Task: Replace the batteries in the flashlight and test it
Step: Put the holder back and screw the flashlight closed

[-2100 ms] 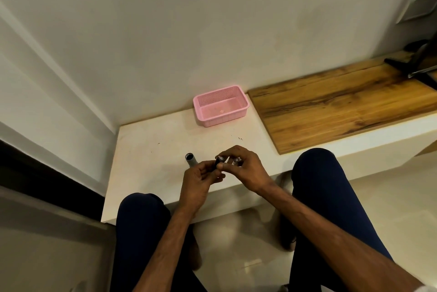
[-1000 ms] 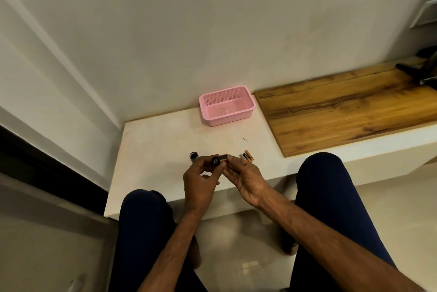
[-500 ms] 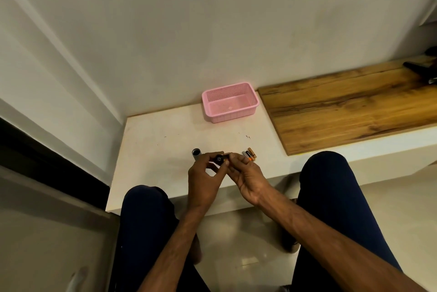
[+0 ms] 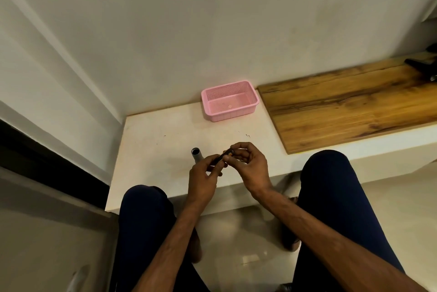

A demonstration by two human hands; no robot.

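My left hand (image 4: 203, 177) grips a slim dark flashlight part (image 4: 218, 160) over the white table (image 4: 153, 150); the part points up and to the right. At its far end, the fingertips of my right hand (image 4: 249, 166) pinch a small battery with an orange mark (image 4: 229, 153). The grey flashlight tube (image 4: 196, 154) lies on the table just left of my left hand, its open end facing away. My right hand hides the spot where loose batteries lay.
A pink mesh basket (image 4: 230, 115) stands at the back of the table against the wall. A wooden board (image 4: 350, 107) lies to the right, with a dark object (image 4: 421, 62) at its far end. My knees flank the table's front edge.
My right hand has moved over the loose batteries on the table, which no longer show, and now pinches one at the end of the dark part. The part has tilted up to the right.
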